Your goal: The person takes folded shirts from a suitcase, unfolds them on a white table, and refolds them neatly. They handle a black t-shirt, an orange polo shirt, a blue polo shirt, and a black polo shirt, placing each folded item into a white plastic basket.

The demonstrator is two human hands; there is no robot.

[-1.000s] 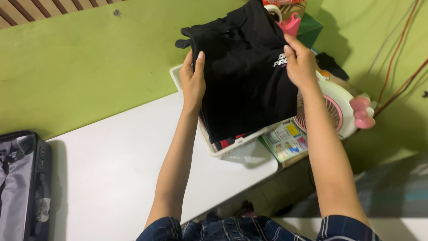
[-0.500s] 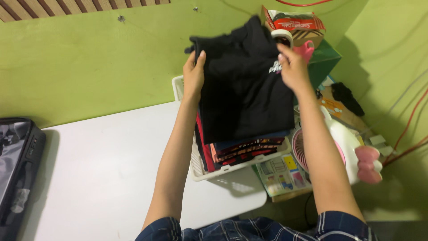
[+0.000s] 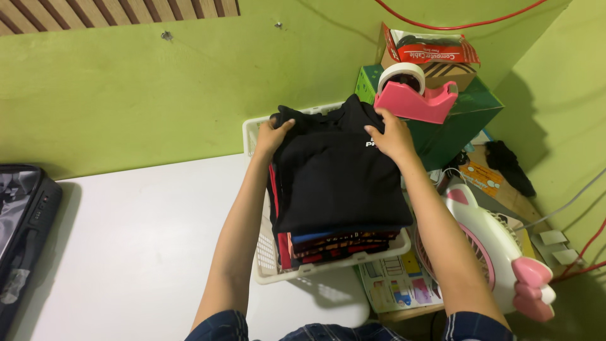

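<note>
Head view shows both hands on a folded black shirt (image 3: pixel 338 180) that lies on top of a pile of folded clothes (image 3: pixel 338 243) in a white basket (image 3: pixel 268 256). Left hand (image 3: pixel 273 137) grips the far left corner of the shirt, fingers curled over its edge. Right hand (image 3: pixel 390 136) holds the far right side, fingers bent down on the cloth. The basket sits at the right end of a white bench (image 3: pixel 126 240), and its near right corner looks close to the bench edge. A green box (image 3: pixel 464 120) stands just right of the basket, with a pink tape holder (image 3: pixel 420 101) on top. A white and pink fan (image 3: pixel 499 246) lies near on the right, lower than the bench. A dark case (image 3: pixel 22 233) is far off on the left. The pile looks tall and stands above the basket rim, so a hard push on one side could make the shirt slide or the pile lean. A shove to the right could also tip the basket off the bench, or bump the tape holder.
</note>
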